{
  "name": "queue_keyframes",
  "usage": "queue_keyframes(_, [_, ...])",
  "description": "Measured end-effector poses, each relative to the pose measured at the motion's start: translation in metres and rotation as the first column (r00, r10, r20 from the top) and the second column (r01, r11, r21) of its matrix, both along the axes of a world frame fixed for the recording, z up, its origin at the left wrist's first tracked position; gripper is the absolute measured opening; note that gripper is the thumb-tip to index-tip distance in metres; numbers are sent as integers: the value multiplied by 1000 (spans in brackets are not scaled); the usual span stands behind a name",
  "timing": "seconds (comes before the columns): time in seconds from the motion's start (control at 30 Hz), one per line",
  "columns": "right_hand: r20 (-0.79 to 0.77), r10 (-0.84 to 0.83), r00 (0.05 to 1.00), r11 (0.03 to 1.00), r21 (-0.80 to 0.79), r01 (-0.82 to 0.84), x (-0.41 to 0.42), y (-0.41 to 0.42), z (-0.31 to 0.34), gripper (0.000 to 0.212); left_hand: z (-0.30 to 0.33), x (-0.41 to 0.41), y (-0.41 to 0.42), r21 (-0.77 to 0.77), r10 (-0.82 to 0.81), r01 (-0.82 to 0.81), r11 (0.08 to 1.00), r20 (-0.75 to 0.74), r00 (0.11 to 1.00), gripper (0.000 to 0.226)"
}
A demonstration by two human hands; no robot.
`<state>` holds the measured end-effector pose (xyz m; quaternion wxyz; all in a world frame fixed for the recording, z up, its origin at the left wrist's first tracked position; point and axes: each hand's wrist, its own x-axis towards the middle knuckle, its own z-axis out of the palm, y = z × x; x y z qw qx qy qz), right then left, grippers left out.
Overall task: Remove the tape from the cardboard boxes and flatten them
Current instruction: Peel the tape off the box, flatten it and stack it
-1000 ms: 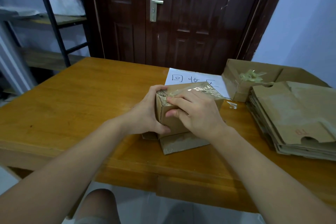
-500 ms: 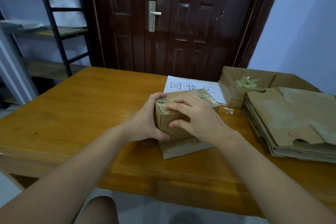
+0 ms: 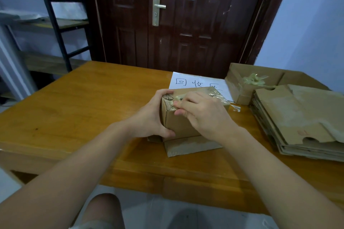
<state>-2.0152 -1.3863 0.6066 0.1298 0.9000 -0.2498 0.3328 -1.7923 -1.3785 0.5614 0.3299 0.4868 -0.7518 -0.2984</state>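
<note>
A small brown cardboard box (image 3: pixel 178 126) stands on the wooden table (image 3: pixel 78 109), with one bottom flap lying open toward me. Shiny clear tape (image 3: pixel 216 95) runs along its top. My left hand (image 3: pixel 149 119) grips the box's left end, thumb on the near face and fingers over the top edge. My right hand (image 3: pixel 202 113) lies over the top, its fingertips pinching the tape at the top left corner.
A stack of flattened boxes (image 3: pixel 301 122) lies at the right. Behind it an open cardboard box (image 3: pixel 240 83) holds crumpled tape (image 3: pixel 254 80). A white sheet with handwriting (image 3: pixel 188 82) lies behind the small box. A tape scrap (image 3: pixel 235 108) sits on the table. A dark door stands beyond.
My right hand's fingertips have drawn together toward the box's top left corner and now pinch the tape there. The left hand keeps its grip. The camera has tilted slightly.
</note>
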Motion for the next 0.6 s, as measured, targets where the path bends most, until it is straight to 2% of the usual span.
queue_keyframes(0.1, [-19,1,1000,994,111,1,-6,1,5,39,0,0,1,0,-10,10,1000,-2,1000,124])
queue_keyframes(0.2, [-99,-31,995,993,112,42,-10,4,4,52,0,0,1,0,-12,12,1000,-2,1000,126])
queue_keyframes(0.3, [-88,-70,994,989,121,81,-4,8,-1,59,1,0,1,5,-19,19,1000,-13,1000,125])
queue_keyframes(0.43, [-19,-66,998,996,65,67,6,7,-1,48,1,-1,2,-8,-7,7,1000,0,1000,124])
queue_keyframes(0.6, [-74,-43,996,998,-42,40,8,3,7,36,0,-1,1,-40,17,-15,999,36,999,124])
